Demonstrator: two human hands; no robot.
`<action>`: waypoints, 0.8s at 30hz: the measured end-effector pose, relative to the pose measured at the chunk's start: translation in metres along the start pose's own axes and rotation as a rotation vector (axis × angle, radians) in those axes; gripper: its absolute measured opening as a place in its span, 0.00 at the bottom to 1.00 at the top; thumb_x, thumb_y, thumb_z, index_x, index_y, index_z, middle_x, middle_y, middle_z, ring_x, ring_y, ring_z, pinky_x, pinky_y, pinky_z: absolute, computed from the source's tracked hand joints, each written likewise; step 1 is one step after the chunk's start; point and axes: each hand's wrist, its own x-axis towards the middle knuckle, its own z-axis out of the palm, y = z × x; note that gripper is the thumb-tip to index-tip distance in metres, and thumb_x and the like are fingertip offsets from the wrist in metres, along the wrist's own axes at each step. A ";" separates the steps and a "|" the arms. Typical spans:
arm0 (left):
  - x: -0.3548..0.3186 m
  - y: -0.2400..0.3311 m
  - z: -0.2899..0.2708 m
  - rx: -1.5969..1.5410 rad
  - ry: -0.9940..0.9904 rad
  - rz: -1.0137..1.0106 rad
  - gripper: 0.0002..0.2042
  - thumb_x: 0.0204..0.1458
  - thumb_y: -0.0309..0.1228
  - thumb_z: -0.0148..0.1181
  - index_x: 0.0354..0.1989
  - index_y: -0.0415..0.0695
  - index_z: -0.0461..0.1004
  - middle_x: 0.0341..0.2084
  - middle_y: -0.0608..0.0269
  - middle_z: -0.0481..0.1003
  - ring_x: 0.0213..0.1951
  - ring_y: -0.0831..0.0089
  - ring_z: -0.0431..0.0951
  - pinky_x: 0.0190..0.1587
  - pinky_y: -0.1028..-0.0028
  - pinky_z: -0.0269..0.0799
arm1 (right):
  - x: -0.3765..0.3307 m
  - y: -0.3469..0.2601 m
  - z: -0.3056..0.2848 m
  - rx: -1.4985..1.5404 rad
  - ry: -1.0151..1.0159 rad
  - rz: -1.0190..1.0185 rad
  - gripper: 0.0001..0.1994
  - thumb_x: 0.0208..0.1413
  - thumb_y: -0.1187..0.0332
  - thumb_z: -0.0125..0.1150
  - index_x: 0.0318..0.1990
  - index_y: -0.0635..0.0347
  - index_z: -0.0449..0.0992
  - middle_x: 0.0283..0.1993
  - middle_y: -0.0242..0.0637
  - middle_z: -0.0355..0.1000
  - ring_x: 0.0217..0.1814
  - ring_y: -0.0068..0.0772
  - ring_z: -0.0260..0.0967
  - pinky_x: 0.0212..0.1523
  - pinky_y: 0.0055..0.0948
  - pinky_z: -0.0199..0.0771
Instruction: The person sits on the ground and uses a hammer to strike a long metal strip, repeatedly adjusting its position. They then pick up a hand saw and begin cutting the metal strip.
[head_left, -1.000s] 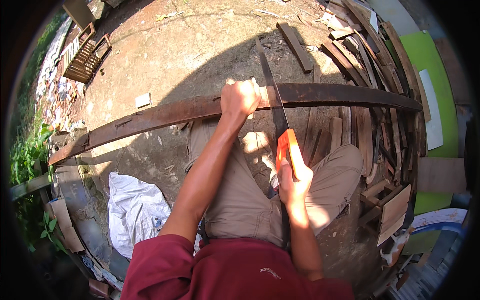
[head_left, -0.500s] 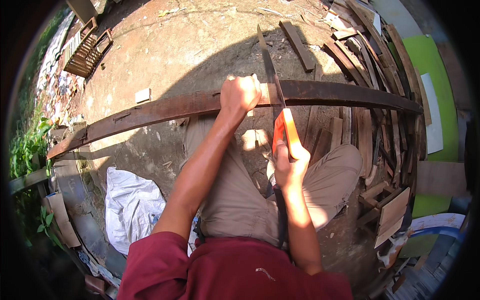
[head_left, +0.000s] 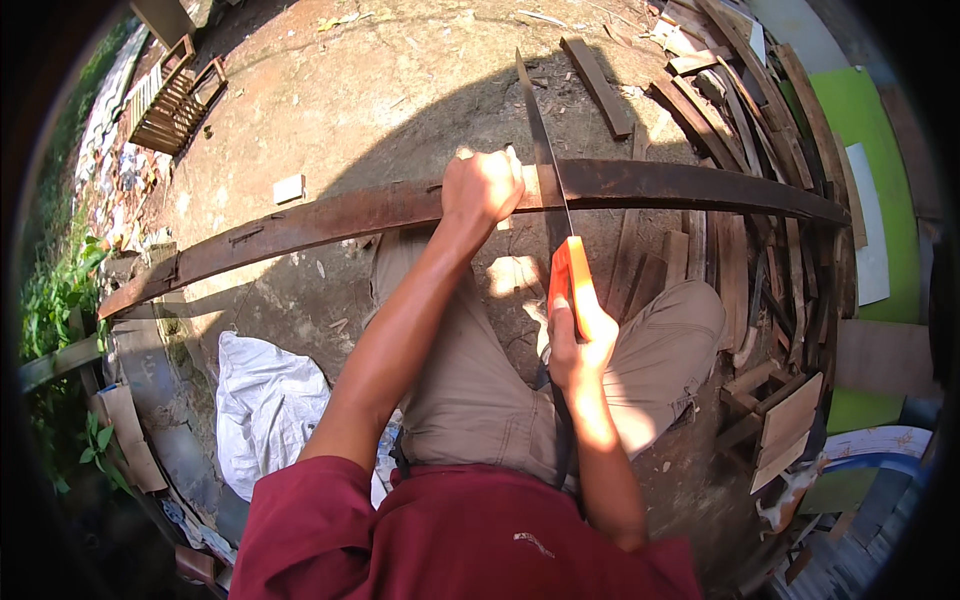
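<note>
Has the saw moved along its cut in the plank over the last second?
Yes. The saw has been pushed forward, away from the person: its orange handle, in the right hand, now sits closer to the plank, and more blade shows beyond it.

A long, dark brown wooden plank [head_left: 300,225] spans across above the knees. A steel-bladed handsaw with an orange handle [head_left: 558,225] crosses it, blade pointing away.

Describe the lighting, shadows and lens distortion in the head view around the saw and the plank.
Head view: hard sunlight from behind throws the person's shadow over the dirt ground; the long plank bows upward from fisheye distortion; a black vignette rings the frame. The left hand on the plank, the right hand on the saw's orange handle, and the saw look sharp; sunlit patches glare on the trousers.
</note>
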 end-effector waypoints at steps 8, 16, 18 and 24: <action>0.002 -0.001 -0.003 0.110 -0.001 -0.003 0.16 0.59 0.35 0.54 0.22 0.39 0.79 0.20 0.44 0.78 0.22 0.46 0.80 0.27 0.53 0.77 | -0.074 0.023 -0.028 -0.183 -0.007 -0.068 0.12 0.55 0.75 0.58 0.43 0.74 0.80 0.24 0.43 0.74 0.25 0.33 0.75 0.31 0.32 0.75; -0.002 -0.002 -0.006 0.058 -0.080 -0.087 0.18 0.60 0.36 0.53 0.22 0.40 0.79 0.22 0.42 0.78 0.25 0.44 0.81 0.30 0.53 0.78 | -0.081 0.020 -0.028 -0.195 0.015 -0.179 0.19 0.54 0.79 0.57 0.54 0.72 0.79 0.26 0.38 0.74 0.21 0.32 0.69 0.26 0.29 0.72; 0.001 0.000 -0.005 0.044 -0.069 -0.131 0.20 0.61 0.38 0.52 0.22 0.39 0.80 0.22 0.41 0.78 0.24 0.43 0.80 0.31 0.53 0.79 | -0.109 0.015 -0.048 -0.193 -0.030 -0.193 0.22 0.53 0.79 0.56 0.58 0.72 0.77 0.29 0.39 0.76 0.23 0.30 0.70 0.30 0.29 0.73; 0.011 0.004 0.000 0.072 -0.064 -0.112 0.19 0.61 0.38 0.53 0.20 0.40 0.79 0.20 0.42 0.78 0.24 0.44 0.81 0.30 0.53 0.79 | 0.031 -0.009 0.017 -0.025 0.036 -0.038 0.07 0.63 0.72 0.55 0.37 0.69 0.75 0.18 0.23 0.64 0.19 0.14 0.57 0.22 0.23 0.59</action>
